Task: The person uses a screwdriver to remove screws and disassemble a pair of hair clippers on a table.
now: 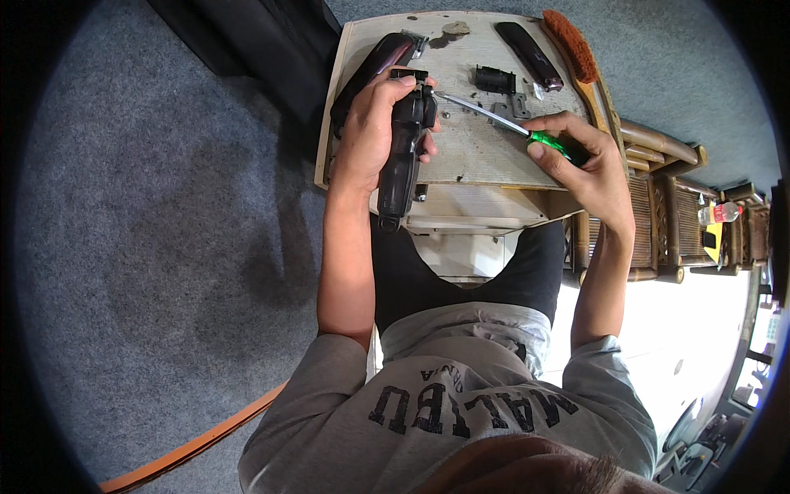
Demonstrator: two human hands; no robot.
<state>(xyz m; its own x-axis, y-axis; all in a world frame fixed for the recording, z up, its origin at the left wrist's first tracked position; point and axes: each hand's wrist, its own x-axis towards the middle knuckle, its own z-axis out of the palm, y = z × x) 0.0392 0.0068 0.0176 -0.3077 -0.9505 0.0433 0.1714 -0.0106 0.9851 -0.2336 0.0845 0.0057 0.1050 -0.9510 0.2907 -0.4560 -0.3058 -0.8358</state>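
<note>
My left hand (372, 132) is wrapped round a black hair clipper body (401, 156), its thumb lying near the clipper's top end. In my right hand (588, 165) is a screwdriver (547, 142) with a green handle, held between thumb and fingers. The screwdriver's tip reaches the upper right side of the clipper; I cannot tell whether it sits in a screw. On the small table between my hands lie a black clipper part (494, 79), a metal blade piece (519, 105) and several tiny bits.
The wooden table (485, 169) also bears a dark red clipper (387, 56) beyond my left hand, a dark cover (528, 54) and an orange-bristled brush (570, 45) at right. A drawer (469, 202) hangs below the front edge. Bamboo furniture (650, 222) stands right, with a bottle (720, 214).
</note>
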